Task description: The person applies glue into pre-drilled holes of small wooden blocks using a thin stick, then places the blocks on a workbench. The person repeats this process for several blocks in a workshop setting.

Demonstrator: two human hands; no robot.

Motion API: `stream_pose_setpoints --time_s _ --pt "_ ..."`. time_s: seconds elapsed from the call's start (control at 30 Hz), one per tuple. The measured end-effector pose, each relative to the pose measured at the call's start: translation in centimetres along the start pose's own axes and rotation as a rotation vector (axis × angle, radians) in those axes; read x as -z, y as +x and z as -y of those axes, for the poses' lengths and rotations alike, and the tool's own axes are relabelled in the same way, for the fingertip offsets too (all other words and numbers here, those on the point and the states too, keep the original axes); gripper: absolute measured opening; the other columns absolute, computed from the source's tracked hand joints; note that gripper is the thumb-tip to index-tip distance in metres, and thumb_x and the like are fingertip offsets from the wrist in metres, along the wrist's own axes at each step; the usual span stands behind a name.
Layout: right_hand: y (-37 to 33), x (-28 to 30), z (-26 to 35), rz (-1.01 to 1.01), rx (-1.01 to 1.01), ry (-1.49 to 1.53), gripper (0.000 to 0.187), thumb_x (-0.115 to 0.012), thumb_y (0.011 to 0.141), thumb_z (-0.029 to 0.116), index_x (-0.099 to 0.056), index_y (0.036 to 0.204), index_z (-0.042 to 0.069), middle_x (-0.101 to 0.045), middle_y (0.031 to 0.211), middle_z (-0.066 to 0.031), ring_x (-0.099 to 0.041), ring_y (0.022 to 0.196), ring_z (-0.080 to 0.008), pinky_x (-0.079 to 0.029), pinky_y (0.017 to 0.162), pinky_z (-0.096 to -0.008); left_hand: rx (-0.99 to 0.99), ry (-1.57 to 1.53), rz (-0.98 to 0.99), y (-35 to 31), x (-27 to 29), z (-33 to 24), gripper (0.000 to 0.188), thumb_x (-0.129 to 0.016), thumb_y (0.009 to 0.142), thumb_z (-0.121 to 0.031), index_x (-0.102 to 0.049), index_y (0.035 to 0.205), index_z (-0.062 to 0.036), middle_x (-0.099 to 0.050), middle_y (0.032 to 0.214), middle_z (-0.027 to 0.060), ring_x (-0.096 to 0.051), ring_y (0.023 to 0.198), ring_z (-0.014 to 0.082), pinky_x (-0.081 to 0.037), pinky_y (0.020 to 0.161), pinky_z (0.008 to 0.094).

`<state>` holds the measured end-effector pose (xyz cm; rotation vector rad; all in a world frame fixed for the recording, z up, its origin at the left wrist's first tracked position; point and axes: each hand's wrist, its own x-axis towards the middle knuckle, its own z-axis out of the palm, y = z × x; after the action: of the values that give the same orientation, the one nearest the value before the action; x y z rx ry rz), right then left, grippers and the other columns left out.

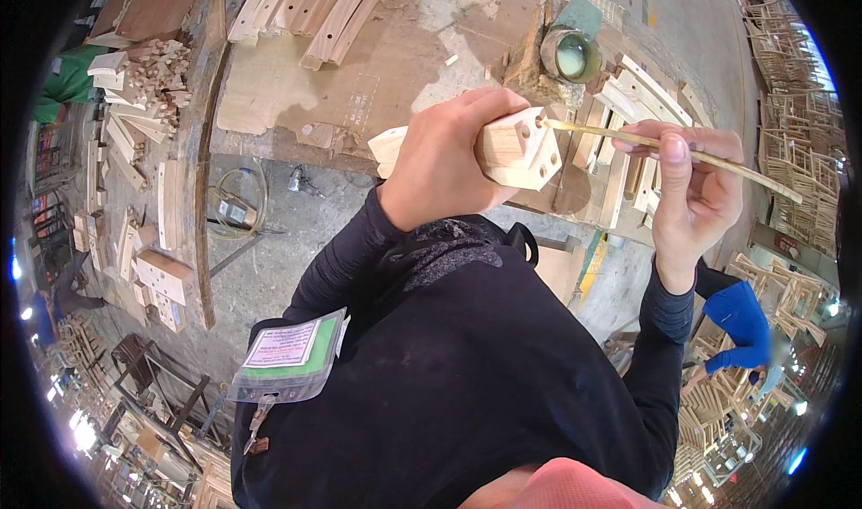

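Left hand (444, 163) clamped on wood block (521, 148) held up over the surface (296, 87), right hand (696, 190) pinching thin stick (664, 145) with tip at the block's hole, likely gluing step; next needs steady aim into remaining holes.

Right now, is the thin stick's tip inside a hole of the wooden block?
Yes, the stick, pinched in the right hand, reaches into a hole on the end of the block that the left hand holds.
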<state>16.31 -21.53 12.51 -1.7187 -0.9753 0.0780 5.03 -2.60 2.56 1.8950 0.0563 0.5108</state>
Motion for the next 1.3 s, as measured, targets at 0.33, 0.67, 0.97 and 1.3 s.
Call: stream_pose_setpoints --time_s 0.33,0.67,0.97,1.3 --pt "0.3 -0.4 -0.7 0.095 -0.004 0.049 0.011 -0.056 0.104 0.008 -0.051 0.104 -0.002 -0.070 0.094 -0.0241 -0.074 0.081 -0.0255 -0.061 0.074 -0.0346 -0.001 -0.030 0.006 -0.2 0.0 0.1 0.050 -0.084 0.059 -0.010 -0.067 0.107 -0.0096 -0.069 0.097 0.0099 -0.068 0.088 0.0349 -0.054 0.074 0.0383" --pt "0.1 -0.2 -0.2 0.046 -0.034 0.098 0.013 -0.061 0.100 0.004 -0.050 0.105 -0.003 -0.070 0.093 -0.0219 -0.074 0.083 -0.0257 -0.062 0.073 -0.0329 -0.014 0.011 0.012 -0.3 0.2 -0.1 0.052 -0.087 0.062 -0.008 -0.067 0.110 -0.0053 -0.070 0.098 0.0095 -0.069 0.089 0.0291 -0.053 0.077 0.0340" --pt "0.3 -0.2 0.6 -0.012 -0.001 -0.027 0.013 -0.056 0.104 0.011 -0.051 0.103 -0.001 -0.071 0.088 -0.0212 -0.073 0.073 -0.0234 -0.060 0.069 -0.0327 -0.034 -0.010 -0.020 -0.2 0.0 0.3 0.054 -0.085 0.057 -0.009 -0.067 0.108 -0.0094 -0.069 0.097 0.0093 -0.068 0.088 0.0346 -0.054 0.074 0.0376" --pt "0.1 -0.8 0.8 0.095 0.030 0.006 0.012 -0.059 0.102 0.007 -0.050 0.103 -0.001 -0.071 0.091 -0.0210 -0.074 0.079 -0.0252 -0.061 0.073 -0.0326 0.012 0.002 0.025 -0.3 0.1 -0.3 0.050 -0.088 0.066 -0.005 -0.066 0.111 -0.0034 -0.071 0.097 0.0100 -0.071 0.087 0.0228 -0.054 0.078 0.0298"
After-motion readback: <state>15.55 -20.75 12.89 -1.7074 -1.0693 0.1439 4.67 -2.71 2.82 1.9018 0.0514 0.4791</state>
